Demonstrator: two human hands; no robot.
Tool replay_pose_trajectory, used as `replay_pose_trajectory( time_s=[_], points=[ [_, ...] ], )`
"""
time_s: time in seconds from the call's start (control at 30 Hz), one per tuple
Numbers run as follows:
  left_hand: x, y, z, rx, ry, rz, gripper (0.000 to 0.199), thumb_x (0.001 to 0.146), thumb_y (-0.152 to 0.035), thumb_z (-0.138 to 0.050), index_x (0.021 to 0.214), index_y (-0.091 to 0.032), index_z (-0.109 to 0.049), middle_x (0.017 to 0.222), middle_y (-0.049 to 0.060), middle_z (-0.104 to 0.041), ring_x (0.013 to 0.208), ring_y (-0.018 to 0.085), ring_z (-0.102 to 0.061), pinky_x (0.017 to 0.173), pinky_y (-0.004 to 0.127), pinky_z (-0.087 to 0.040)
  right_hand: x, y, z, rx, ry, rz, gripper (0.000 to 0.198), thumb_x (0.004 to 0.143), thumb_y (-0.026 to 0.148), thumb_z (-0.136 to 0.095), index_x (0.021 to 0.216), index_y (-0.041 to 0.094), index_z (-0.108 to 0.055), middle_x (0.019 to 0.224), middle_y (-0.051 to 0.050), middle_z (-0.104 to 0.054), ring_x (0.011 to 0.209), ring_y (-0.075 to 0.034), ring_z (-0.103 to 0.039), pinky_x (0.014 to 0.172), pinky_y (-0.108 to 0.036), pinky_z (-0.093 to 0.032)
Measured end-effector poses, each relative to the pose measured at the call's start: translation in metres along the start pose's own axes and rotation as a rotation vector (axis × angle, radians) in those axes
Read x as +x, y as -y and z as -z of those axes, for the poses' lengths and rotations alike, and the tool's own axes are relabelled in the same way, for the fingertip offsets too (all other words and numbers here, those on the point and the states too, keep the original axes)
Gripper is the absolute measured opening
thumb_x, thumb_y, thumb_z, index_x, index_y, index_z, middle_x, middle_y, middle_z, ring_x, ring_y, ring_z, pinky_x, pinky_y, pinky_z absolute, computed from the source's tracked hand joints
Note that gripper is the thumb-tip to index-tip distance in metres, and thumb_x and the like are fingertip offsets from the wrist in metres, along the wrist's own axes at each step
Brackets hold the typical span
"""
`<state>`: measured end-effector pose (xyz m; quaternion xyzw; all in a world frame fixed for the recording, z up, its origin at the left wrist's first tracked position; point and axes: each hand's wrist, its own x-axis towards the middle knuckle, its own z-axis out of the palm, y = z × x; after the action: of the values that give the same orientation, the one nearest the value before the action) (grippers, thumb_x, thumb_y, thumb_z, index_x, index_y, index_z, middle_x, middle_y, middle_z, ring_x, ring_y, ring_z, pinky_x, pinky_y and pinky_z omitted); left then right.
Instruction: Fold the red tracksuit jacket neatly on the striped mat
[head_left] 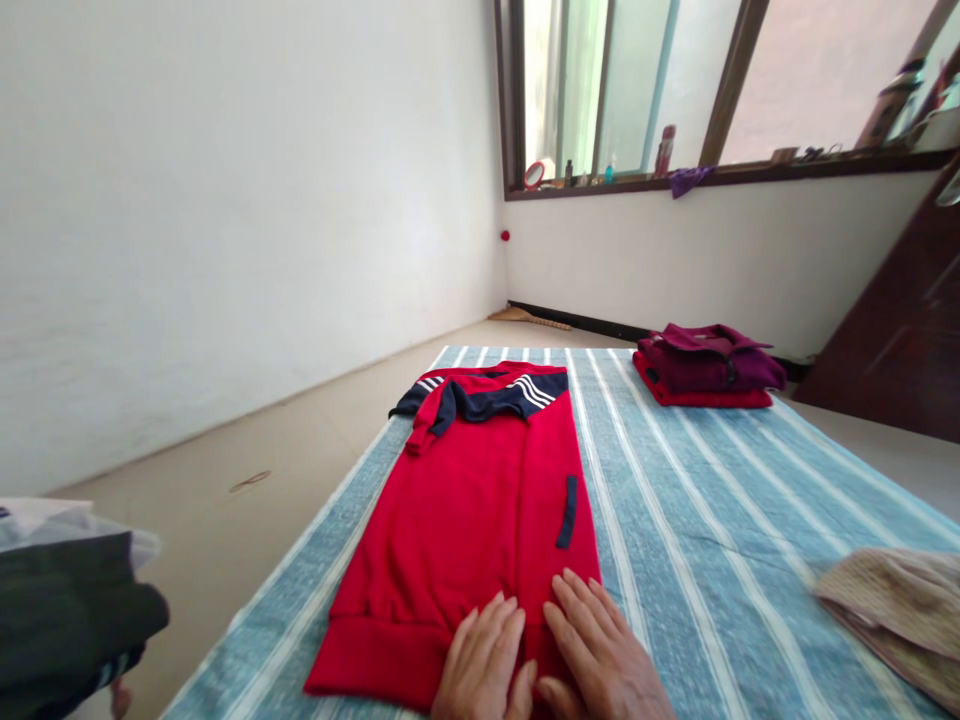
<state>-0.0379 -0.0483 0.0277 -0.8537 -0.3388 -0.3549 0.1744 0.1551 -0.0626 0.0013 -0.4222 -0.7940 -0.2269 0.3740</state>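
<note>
A red jacket (457, 520) with navy shoulder panels and white stripes lies stretched out on the striped blue cloth (667, 560). Its sleeves are folded across near the far end, and a navy pocket trim shows on its right side. My left hand (484, 665) rests on the hem with fingers stretched out. Beside it my right hand (600, 650) lies flat on the hem's right part, fingers extended and slightly apart. Both palms face down on the fabric, thumbs close together, gripping nothing.
Folded purple and red clothes (705, 368) are stacked at the far right. A beige knitted item (900, 610) lies at the right edge. Dark folded clothing (71, 610) is at lower left. Bottles and small items line the windowsill (600, 187). A white wall (247, 220) runs along the left.
</note>
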Motion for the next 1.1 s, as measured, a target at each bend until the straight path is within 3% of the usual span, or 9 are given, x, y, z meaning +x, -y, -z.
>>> replay_pose_trajectory(
  time_s=[0.23,0.4,0.57,0.9,1.1],
  points=[
    [-0.003,0.0,-0.001,0.047,0.037,-0.012,0.028,0.09,-0.022,-0.043,0.109,-0.013,-0.061,0.103,0.009,-0.07,0.098,0.019,-0.066,0.087,0.031,-0.054,0.007,0.002,0.005,-0.036,-0.011,0.015,0.035,0.091,0.041,-0.045,0.107,0.015,-0.063,0.111,-0.009,-0.067,0.108,-0.023,-0.061,0.088,-0.034,-0.052],
    [-0.012,0.0,-0.015,0.058,-0.062,-0.009,0.029,0.091,-0.022,-0.04,0.11,-0.013,-0.061,0.101,0.009,-0.07,0.098,0.019,-0.066,0.086,0.03,-0.054,0.004,0.006,0.003,-0.065,0.001,-0.012,0.035,0.09,0.038,-0.044,0.107,0.014,-0.063,0.112,-0.011,-0.067,0.109,-0.024,-0.059,0.087,-0.037,-0.052],
    [-0.02,0.002,-0.024,0.029,-0.059,-0.008,0.031,0.091,-0.024,-0.04,0.114,-0.014,-0.058,0.104,0.009,-0.07,0.102,0.02,-0.064,0.09,0.033,-0.052,0.004,0.005,0.002,-0.083,-0.005,0.03,0.034,0.088,0.037,-0.045,0.107,0.014,-0.063,0.11,-0.011,-0.067,0.106,-0.026,-0.061,0.084,-0.037,-0.053],
    [-0.024,0.0,-0.025,0.017,-0.025,0.034,0.033,0.091,-0.027,-0.04,0.115,-0.014,-0.057,0.104,0.01,-0.07,0.102,0.021,-0.064,0.089,0.034,-0.053,-0.004,0.003,-0.003,-0.031,0.006,0.018,0.034,0.087,0.036,-0.049,0.112,0.015,-0.061,0.116,-0.012,-0.065,0.11,-0.026,-0.059,0.09,-0.037,-0.049],
    [-0.025,0.0,-0.024,0.013,-0.015,0.034,0.032,0.091,-0.028,-0.039,0.113,-0.014,-0.058,0.103,0.01,-0.071,0.099,0.021,-0.066,0.086,0.034,-0.054,-0.002,0.003,-0.002,-0.074,-0.01,0.032,0.033,0.087,0.037,-0.047,0.109,0.017,-0.062,0.112,-0.011,-0.067,0.105,-0.025,-0.062,0.083,-0.035,-0.052]
  ],
)
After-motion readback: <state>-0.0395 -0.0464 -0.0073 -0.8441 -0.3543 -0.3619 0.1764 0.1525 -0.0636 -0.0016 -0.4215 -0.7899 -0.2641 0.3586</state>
